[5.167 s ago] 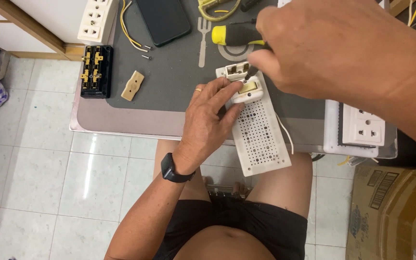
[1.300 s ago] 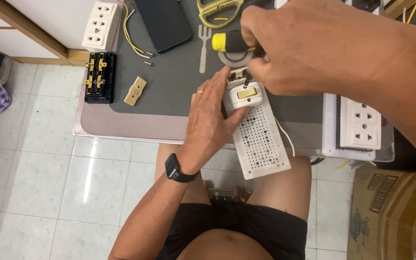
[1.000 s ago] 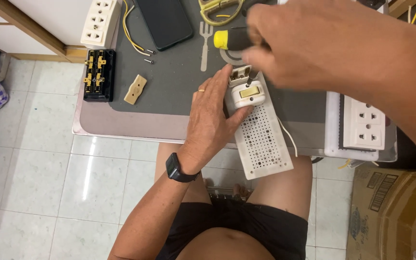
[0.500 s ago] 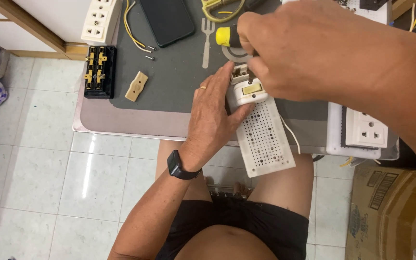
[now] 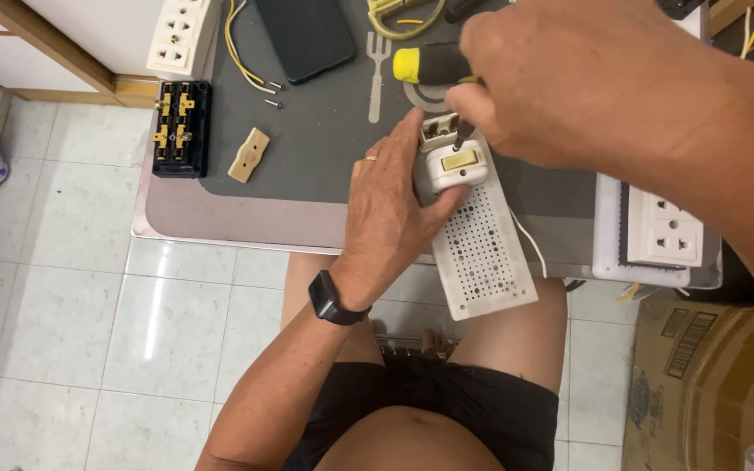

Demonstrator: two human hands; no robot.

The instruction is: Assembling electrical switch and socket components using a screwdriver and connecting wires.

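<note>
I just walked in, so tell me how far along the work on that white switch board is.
Done, by the look of it: loose parts lie apart on the mat, a black block, a beige piece and two screws. In hand: the left hand steadies the switch on the board while the right hand works a screwdriver at its top. Left: I cannot tell.

Smooth cream plastic switch housing (image 5: 454,166), matt white perforated plastic board (image 5: 484,251), glossy yellow-and-black plastic screwdriver handle (image 5: 429,64), matt grey table mat (image 5: 325,139), brass-coloured metal contacts in black terminal block (image 5: 181,128) at nine o'clock, glossy floor tiles (image 5: 71,323).
</note>
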